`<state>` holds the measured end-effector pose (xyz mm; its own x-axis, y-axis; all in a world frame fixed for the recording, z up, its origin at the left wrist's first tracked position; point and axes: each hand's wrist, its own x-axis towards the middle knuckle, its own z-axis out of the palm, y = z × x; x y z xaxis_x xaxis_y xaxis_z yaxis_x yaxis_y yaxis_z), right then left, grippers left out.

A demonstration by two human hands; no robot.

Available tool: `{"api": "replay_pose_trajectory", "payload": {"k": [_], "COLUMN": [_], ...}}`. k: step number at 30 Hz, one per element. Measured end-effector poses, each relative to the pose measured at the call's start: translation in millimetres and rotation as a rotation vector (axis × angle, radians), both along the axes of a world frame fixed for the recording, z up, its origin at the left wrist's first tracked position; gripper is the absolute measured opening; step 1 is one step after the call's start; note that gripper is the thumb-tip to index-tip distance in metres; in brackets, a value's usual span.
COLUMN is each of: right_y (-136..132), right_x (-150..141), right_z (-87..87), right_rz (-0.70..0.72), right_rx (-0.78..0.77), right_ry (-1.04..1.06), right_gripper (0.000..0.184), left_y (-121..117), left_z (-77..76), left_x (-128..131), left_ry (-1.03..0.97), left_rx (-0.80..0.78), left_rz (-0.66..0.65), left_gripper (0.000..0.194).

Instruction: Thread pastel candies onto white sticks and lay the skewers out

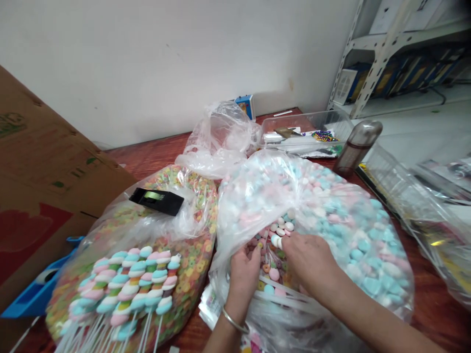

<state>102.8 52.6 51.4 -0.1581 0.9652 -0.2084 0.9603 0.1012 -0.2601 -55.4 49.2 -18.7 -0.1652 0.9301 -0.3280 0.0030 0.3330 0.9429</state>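
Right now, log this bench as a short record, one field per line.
left hand: left hand, in the open bag's mouth
right hand: right hand, fingertips on pale candy
left bag: bag of ring candy, lying flat
right bag: bag of pink, blue and white candy
on left bag: candy sticks, black tape holder
far left: cardboard box
back right: bottle, leaning, beside clear tray
left grip: unclear

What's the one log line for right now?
left hand: at clear plastic bag's opening | right hand: pinching small white-and-blue candies | left side: pastel candy skewers on clear bag of colourful ring candies
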Motion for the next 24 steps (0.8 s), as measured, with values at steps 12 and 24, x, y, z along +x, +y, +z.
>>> {"api": "replay_pose_trajectory", "payload": {"k": [12, 24], "right_y": [-42, -53], "right_x": [51, 53], "right_z": [-45.3, -36.3], "right_rz": [-0.096, -0.109], "right_rx": [-0.135, -0.122], "right_ry": [0.675, 0.643], "right_gripper": [0.035, 0.034], "left_y": [-2, -11], "left_z": [25.1, 29.2], "left_x": [9, 12], "left_ry": [-0.397, -0.411], "left_rx": [-0.153, -0.178], "left_rz": [0.130, 0.055], "left_gripper": [0.020, 0.026]}}
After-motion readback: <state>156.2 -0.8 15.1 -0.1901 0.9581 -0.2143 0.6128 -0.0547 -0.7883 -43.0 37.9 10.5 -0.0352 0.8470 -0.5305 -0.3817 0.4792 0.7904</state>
